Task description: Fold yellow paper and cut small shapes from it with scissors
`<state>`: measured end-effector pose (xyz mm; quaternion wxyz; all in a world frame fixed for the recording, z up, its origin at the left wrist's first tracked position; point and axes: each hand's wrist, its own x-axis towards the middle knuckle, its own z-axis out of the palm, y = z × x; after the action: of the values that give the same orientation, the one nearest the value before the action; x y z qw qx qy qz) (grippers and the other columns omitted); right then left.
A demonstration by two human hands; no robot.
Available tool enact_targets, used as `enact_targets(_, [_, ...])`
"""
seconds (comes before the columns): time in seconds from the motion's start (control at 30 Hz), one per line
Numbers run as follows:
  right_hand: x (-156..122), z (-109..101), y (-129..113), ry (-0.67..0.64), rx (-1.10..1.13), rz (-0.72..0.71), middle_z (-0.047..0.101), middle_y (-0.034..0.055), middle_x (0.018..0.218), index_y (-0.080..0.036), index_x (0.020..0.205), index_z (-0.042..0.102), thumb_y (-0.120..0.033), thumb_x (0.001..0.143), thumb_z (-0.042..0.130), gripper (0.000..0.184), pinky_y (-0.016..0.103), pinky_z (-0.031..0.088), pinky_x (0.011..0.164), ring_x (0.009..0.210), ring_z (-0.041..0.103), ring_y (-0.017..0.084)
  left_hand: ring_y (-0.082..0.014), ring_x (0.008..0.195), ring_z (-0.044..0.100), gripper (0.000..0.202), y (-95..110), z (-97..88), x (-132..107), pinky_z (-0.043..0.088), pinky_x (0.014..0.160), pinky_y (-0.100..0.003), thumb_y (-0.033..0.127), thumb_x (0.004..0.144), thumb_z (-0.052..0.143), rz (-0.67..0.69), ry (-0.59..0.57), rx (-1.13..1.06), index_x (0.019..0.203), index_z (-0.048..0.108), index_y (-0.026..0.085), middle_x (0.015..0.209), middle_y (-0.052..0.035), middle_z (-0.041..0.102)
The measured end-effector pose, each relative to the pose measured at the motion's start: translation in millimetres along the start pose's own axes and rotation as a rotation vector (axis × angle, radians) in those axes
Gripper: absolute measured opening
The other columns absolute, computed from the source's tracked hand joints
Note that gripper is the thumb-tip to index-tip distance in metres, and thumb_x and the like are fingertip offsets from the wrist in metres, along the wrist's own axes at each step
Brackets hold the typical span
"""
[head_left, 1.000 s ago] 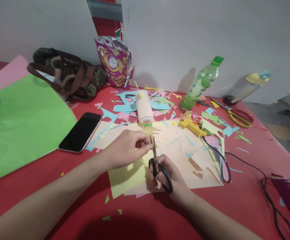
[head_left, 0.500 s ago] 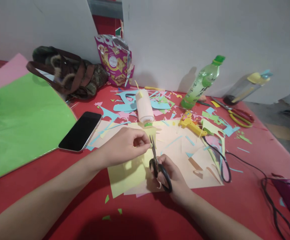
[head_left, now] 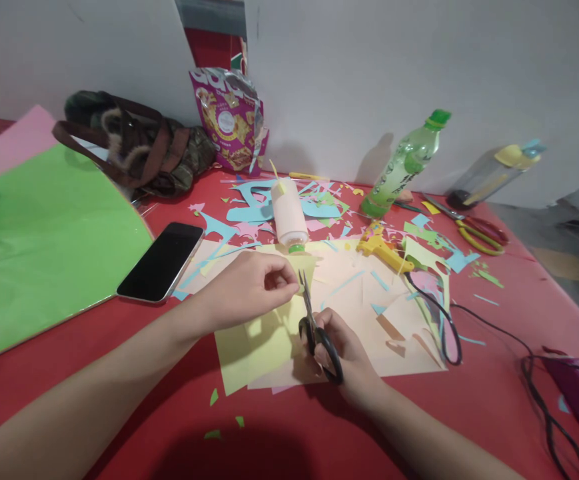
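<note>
Black-handled scissors [head_left: 311, 320] are in my right hand [head_left: 346, 353], its fingers through the loops and the blades pointing away from me, slightly apart. Just left of the blades my left hand [head_left: 256, 287] pinches a tiny light-coloured scrap, mostly hidden by the fingertips. Both hands hover over yellow paper [head_left: 244, 360] and pale pink paper [head_left: 349, 333]. Beyond them lies a small bottle [head_left: 289, 213] wrapped in pale pink paper, its green cap towards me and a yellow strip at its far end.
A yellow glue gun [head_left: 384, 253] with a black cord lies to the right, near a green drink bottle [head_left: 404, 163] and larger scissors [head_left: 479, 237]. On the left are a phone [head_left: 162, 263] and green sheets [head_left: 59, 247]. Behind stand a bag [head_left: 139, 147] and a snack pouch [head_left: 229, 123].
Hardly anything differs. My left hand has shifted very slightly at the scissor tips; my right hand keeps its hold on the scissors.
</note>
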<state>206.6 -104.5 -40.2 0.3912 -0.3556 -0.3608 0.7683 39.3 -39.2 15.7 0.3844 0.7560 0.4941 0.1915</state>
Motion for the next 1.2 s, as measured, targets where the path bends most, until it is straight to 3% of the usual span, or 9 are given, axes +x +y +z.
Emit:
enact_targets(0.47, [1, -1, 2, 0.011, -0.007, -0.027, 0.043, -0.0074, 0.057, -0.021, 0.068, 0.036, -0.040, 0.061, 0.066, 0.036, 0.016, 0.022, 0.038, 0.040, 0.031, 0.003, -0.0096, 0.057, 0.051, 0.012, 0, -1.3, 1, 0.040, 0.055, -0.018, 0.023, 0.069, 0.047, -0.014, 0.007, -0.026, 0.066, 0.056, 0.015, 0.063, 0.0015, 0.058])
enact_targets(0.6, [3, -4, 5, 0.076, -0.006, -0.069, 0.046, -0.0066, 0.061, -0.021, 0.069, 0.036, -0.040, 0.063, 0.065, 0.035, 0.015, 0.022, 0.036, 0.038, 0.034, 0.002, -0.0085, 0.051, 0.049, 0.013, -4, 1.0, 3, 0.037, 0.049, -0.018, 0.025, 0.070, 0.048, -0.062, -0.014, -0.109, 0.066, 0.055, 0.015, 0.057, 0.0027, 0.055])
enact_targets(0.77, [8, -9, 6, 0.210, -0.013, -0.210, 0.049, -0.0058, 0.065, -0.021, 0.070, 0.037, -0.040, 0.066, 0.063, 0.033, 0.019, 0.033, 0.041, 0.043, 0.045, 0.004, -0.0089, 0.050, 0.050, 0.014, -8, 7.4, 6, 0.037, 0.047, -0.018, 0.026, 0.070, 0.048, -0.131, -0.098, -0.277, 0.067, 0.054, 0.014, 0.053, 0.0027, 0.054])
enact_targets(0.97, [11, -11, 2, 0.310, -0.027, -0.271, 0.052, -0.0049, 0.070, -0.022, 0.072, 0.036, -0.022, 0.065, 0.065, 0.030, 0.022, 0.039, 0.051, 0.059, 0.051, 0.009, -0.0089, 0.049, 0.049, 0.014, -7, 16.6, 7, 0.037, 0.046, -0.018, 0.026, 0.068, 0.049, -0.183, -0.145, -0.327, 0.069, 0.055, 0.013, 0.053, 0.0024, 0.052])
enact_targets(1.2, [13, -12, -2, 0.405, -0.120, -0.295, 0.053, -0.0058, 0.069, -0.023, 0.073, 0.035, -0.010, 0.062, 0.064, 0.033, 0.018, 0.038, 0.049, 0.060, 0.051, 0.008, -0.0092, 0.051, 0.048, 0.015, -5, 28.0, 4, 0.037, 0.048, -0.019, 0.022, 0.066, 0.046, -0.125, -0.173, -0.165, 0.065, 0.057, 0.013, 0.057, 0.0000, 0.055])
